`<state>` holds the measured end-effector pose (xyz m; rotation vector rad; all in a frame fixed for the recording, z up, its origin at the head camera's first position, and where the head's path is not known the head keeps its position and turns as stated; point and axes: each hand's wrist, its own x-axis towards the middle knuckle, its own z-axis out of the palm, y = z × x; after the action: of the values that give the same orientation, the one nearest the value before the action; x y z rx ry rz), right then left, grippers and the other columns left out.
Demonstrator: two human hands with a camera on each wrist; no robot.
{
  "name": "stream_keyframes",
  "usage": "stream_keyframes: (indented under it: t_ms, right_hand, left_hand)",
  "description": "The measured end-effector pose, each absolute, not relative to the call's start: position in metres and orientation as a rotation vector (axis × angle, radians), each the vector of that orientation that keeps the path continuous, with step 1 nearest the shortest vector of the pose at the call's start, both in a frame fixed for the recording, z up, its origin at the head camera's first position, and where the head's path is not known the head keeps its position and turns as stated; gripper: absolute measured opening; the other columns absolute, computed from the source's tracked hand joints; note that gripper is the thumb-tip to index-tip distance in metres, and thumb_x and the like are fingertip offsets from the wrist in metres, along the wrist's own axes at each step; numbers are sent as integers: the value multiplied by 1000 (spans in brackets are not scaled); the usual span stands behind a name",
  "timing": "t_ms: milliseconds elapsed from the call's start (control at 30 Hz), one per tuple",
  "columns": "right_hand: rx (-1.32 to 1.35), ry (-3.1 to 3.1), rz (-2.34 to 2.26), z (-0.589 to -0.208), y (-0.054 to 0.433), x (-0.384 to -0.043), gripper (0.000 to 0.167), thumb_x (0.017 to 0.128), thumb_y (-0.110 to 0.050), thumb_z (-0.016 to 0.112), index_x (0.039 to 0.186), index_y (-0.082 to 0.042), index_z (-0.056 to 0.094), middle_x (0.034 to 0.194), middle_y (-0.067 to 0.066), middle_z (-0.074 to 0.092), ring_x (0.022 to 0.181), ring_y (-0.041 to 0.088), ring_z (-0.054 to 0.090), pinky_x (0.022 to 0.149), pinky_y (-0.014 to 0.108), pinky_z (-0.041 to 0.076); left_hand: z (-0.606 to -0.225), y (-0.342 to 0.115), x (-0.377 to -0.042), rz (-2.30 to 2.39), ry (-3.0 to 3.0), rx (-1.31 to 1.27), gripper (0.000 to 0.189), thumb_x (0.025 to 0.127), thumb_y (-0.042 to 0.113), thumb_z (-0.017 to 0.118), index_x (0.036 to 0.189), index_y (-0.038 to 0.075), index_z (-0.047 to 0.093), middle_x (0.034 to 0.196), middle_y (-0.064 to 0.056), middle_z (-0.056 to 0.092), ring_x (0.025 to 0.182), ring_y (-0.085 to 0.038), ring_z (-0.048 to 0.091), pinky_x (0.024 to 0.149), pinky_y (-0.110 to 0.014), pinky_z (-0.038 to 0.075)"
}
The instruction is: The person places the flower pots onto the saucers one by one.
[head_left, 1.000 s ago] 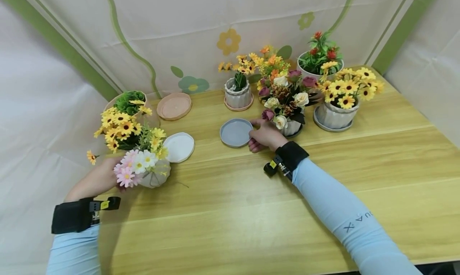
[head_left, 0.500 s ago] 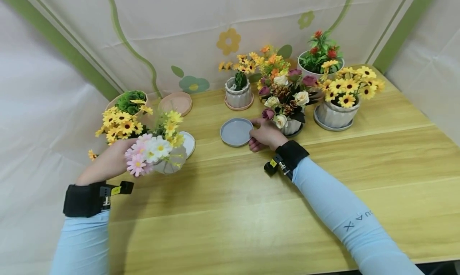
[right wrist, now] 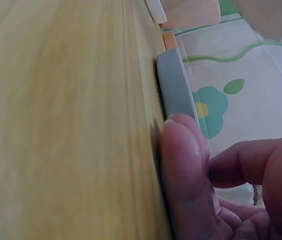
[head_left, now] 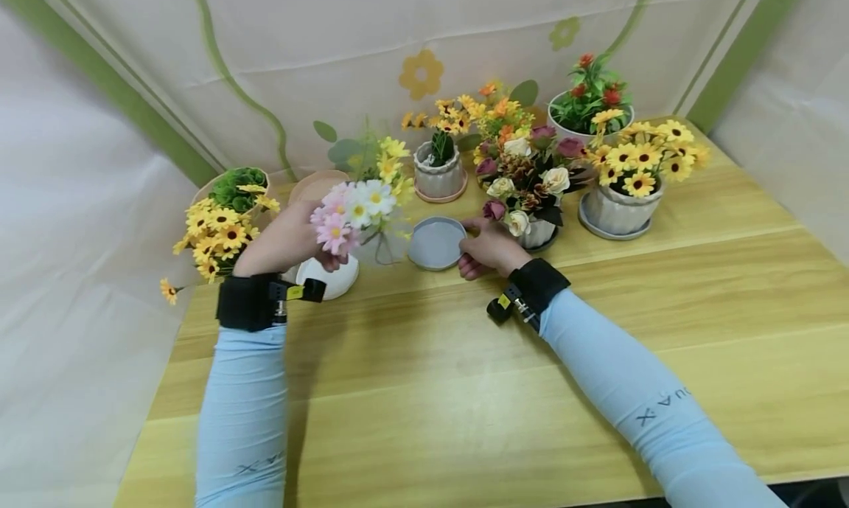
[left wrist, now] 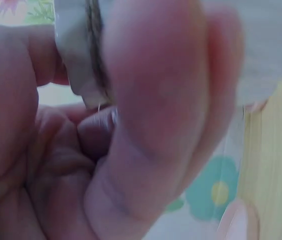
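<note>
My left hand grips a small white pot of pink, white and yellow daisies, held in the air just left of a grey saucer. In the left wrist view my fingers curl round the white pot. My right hand pinches the grey saucer's right rim as it lies on the wooden table. The right wrist view shows my thumb on the edge of the grey saucer.
A white saucer lies under my left wrist and a pink saucer behind it. Sunflower and green plant pots stand at the left. Several flower pots crowd the back right, against a cloth backdrop.
My left hand has lifted the daisy pot from the table's left side and carried it right and away, up beside the grey saucer. My right hand has stayed on the saucer.
</note>
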<state>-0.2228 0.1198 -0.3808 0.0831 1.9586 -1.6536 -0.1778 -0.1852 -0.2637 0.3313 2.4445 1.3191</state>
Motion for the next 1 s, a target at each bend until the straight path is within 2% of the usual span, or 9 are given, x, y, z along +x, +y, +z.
stream_keyframes:
  t_ms: [67, 300, 433, 667, 867, 1000]
  right_hand:
    - [75, 1955, -1658, -381, 119, -222, 57, 98, -5, 47, 153, -14, 35, 71, 16, 66, 54, 22, 66, 56, 37, 61]
    - [67, 1952, -1652, -384, 114, -222, 58, 98, -6, 47, 154, -15, 34, 73, 16, 66, 55, 23, 66, 57, 37, 61]
    - [66, 1953, -1652, -384, 112, -221, 56, 99, -6, 48, 153, -15, 35, 74, 17, 67, 55, 23, 67, 58, 38, 61]
    - [84, 1961, -1671, -381, 115, -222, 52, 101, -6, 49, 151, -13, 39, 75, 20, 67, 56, 25, 67, 59, 40, 61]
    - [77, 1968, -1670, -379, 118, -222, 56, 100, -6, 52, 153, -13, 36, 77, 20, 67, 58, 25, 68, 60, 41, 62]
    - [97, 1960, -1666, -380, 119, -223, 58, 100, -5, 52, 154, -14, 33, 79, 20, 67, 58, 25, 67, 61, 41, 62]
  left_hand:
    - [-269, -174, -184, 1398, 2401, 308, 28, 102, 16, 56, 128, 3, 58, 78, -23, 66, 62, -29, 66, 57, -47, 59]
    - [-289, -145, -200, 1523, 2337, 67, 34, 106, 19, 42, 113, -8, 62, 75, -21, 67, 63, -23, 68, 61, -37, 61]
    - [-299, -134, -206, 1521, 2336, -12, 35, 106, 21, 43, 113, -9, 61, 75, -19, 69, 61, -21, 68, 62, -36, 61]
    - [-307, -118, -214, 1510, 2334, -8, 32, 104, 15, 39, 108, -7, 63, 77, -23, 69, 61, -23, 69, 63, -40, 61]
    - [-315, -108, -218, 1508, 2325, -15, 28, 102, 13, 42, 101, -6, 62, 73, -21, 68, 58, -22, 68, 65, -44, 61]
    - [-319, -103, -221, 1507, 2314, -27, 26, 102, 12, 42, 99, -6, 62, 74, -21, 68, 59, -23, 68, 65, -42, 61]
